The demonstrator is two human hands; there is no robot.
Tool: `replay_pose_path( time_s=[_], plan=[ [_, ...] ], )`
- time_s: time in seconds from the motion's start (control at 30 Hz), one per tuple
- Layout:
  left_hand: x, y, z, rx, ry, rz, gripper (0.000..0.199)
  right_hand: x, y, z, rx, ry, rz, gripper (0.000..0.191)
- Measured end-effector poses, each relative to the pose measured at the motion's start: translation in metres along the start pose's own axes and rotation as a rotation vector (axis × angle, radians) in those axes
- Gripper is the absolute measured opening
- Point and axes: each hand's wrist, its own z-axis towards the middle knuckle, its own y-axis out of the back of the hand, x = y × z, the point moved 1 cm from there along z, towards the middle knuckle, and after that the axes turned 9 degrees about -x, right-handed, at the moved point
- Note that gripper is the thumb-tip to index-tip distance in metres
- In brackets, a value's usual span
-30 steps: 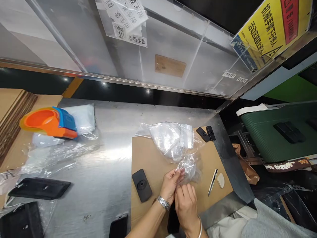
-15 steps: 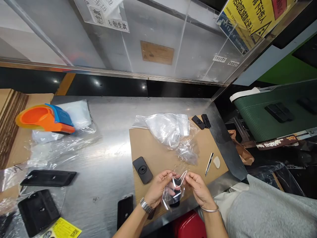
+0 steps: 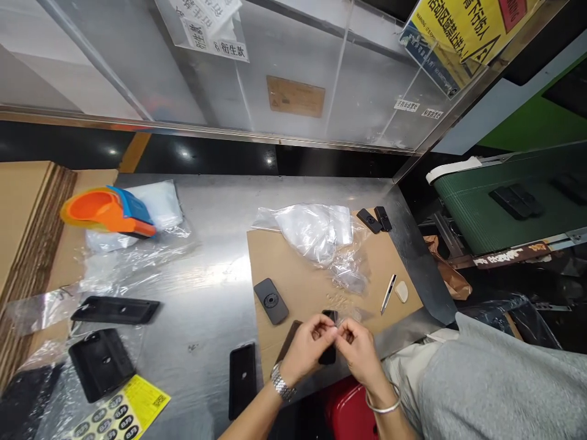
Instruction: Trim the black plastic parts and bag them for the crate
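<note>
My left hand (image 3: 309,345), with a metal watch on its wrist, pinches something at the cardboard's front edge; a bit of clear film (image 3: 351,315) shows by the fingertips. My right hand (image 3: 358,348), wearing a bangle, is closed with its fingertips against the left ones. Under both hands lies a black device (image 3: 328,355), partly covered by them. Beside my left wrist is a dark flat item (image 3: 290,342), partly hidden. A dark grey device with a round ring (image 3: 271,300) rests on the cardboard sheet (image 3: 302,287) further left.
Clear plastic bags (image 3: 316,235), a pen-like cutter (image 3: 388,294) and a whitish piece (image 3: 402,291) lie on the cardboard. Two small black devices (image 3: 369,220) sit at its back right. Black cases (image 3: 101,363), yellow stickers (image 3: 145,403) and an orange-blue dispenser (image 3: 105,211) stand left. A conveyor (image 3: 495,208) runs right.
The clear film stretched between my hands is now mostly out of sight, and the hands have come together with fingertips meeting. The view has shifted, so the table items appear further right.
</note>
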Motion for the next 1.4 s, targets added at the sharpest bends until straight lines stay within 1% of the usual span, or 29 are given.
replay_pose_path(
  time_s=[0.03, 0.07, 0.1, 0.17, 0.23, 0.27, 0.3, 0.33, 0.37, 0.43, 0.47, 0.5, 0.53, 0.57, 0.67, 0.7, 0.77, 0.87, 0.93, 1.0, 1.07, 1.13, 1.2, 1.27, 1.4],
  plan=[
    [0.0, -0.002, -0.002, 0.071, 0.021, -0.022, 0.026, 0.001, -0.001, -0.002, 0.011, 0.02, -0.037, 0.019],
    [0.001, -0.003, -0.003, 0.087, 0.036, -0.033, 0.027, 0.001, -0.003, -0.003, 0.025, 0.023, -0.047, 0.019],
    [0.003, -0.003, -0.003, 0.054, 0.044, -0.028, 0.028, 0.0, -0.004, -0.003, 0.038, 0.011, -0.027, 0.019],
    [0.008, 0.0, -0.002, -0.065, 0.038, 0.013, 0.029, -0.005, -0.006, -0.004, 0.023, -0.048, 0.054, 0.024],
    [0.013, 0.004, -0.002, -0.169, 0.008, 0.067, 0.024, -0.01, -0.008, -0.003, -0.065, -0.089, 0.077, 0.026],
    [0.015, 0.007, -0.002, -0.218, -0.009, 0.085, 0.019, -0.012, -0.009, -0.003, -0.112, -0.069, 0.042, 0.024],
    [0.017, 0.009, -0.004, -0.257, -0.048, 0.121, 0.015, -0.012, -0.01, -0.004, -0.137, -0.016, -0.017, 0.022],
    [0.018, 0.01, -0.005, -0.276, -0.124, 0.19, 0.015, -0.011, -0.012, -0.004, -0.134, 0.068, -0.087, 0.019],
    [0.018, 0.01, -0.007, -0.272, -0.24, 0.304, 0.02, -0.009, -0.014, -0.004, -0.11, 0.168, -0.154, 0.016],
    [0.02, 0.009, -0.008, -0.218, -0.514, 0.589, 0.021, -0.008, -0.018, -0.004, -0.049, 0.336, -0.259, 0.015],
    [0.022, 0.009, -0.006, -0.193, -0.625, 0.714, 0.02, -0.01, -0.02, -0.004, -0.033, 0.378, -0.296, 0.015],
    [0.025, 0.011, -0.003, -0.189, -0.689, 0.799, 0.021, -0.014, -0.021, -0.004, -0.036, 0.387, -0.323, 0.013],
    [0.028, 0.013, 0.001, -0.214, -0.702, 0.833, 0.022, -0.02, -0.021, -0.004, -0.062, 0.358, -0.355, 0.011],
    [0.032, 0.016, 0.006, -0.26, -0.685, 0.842, 0.024, -0.028, -0.022, -0.004, -0.102, 0.299, -0.392, 0.012],
    [0.042, 0.028, 0.024, -0.401, -0.615, 0.866, 0.029, -0.062, -0.026, -0.011, -0.224, 0.069, -0.519, 0.028],
    [0.046, 0.031, 0.029, -0.423, -0.594, 0.878, 0.03, -0.073, -0.03, -0.015, -0.236, 0.01, -0.557, 0.031],
    [0.052, 0.034, 0.036, -0.428, -0.554, 0.901, 0.029, -0.094, -0.037, -0.026, -0.209, -0.056, -0.597, 0.031],
    [0.061, 0.034, 0.039, -0.397, -0.477, 0.935, 0.032, -0.114, -0.044, -0.042, -0.155, -0.118, -0.587, 0.029],
    [0.068, 0.033, 0.039, -0.38, -0.41, 0.959, 0.035, -0.117, -0.041, -0.051, -0.124, -0.141, -0.534, 0.033],
    [0.073, 0.032, 0.039, -0.356, -0.345, 0.976, 0.033, -0.114, -0.036, -0.059, -0.084, -0.149, -0.455, 0.039],
    [0.077, 0.031, 0.04, -0.316, -0.297, 0.978, 0.027, -0.108, -0.03, -0.065, -0.007, -0.187, -0.25, 0.041],
    [0.08, 0.029, 0.041, -0.261, -0.27, 0.964, 0.025, -0.103, -0.028, -0.069, 0.096, -0.274, 0.016, 0.042],
    [0.081, 0.028, 0.042, -0.193, -0.26, 0.94, 0.024, -0.103, -0.029, -0.068, 0.17, -0.358, 0.188, 0.044],
    [0.08, 0.027, 0.041, -0.117, -0.264, 0.914, 0.025, -0.107, -0.031, -0.064, 0.178, -0.395, 0.199, 0.045],
    [0.078, 0.025, 0.037, 0.005, -0.296, 0.88, 0.027, -0.121, -0.03, -0.055, 0.09, -0.401, 0.148, 0.045]
  ],
)
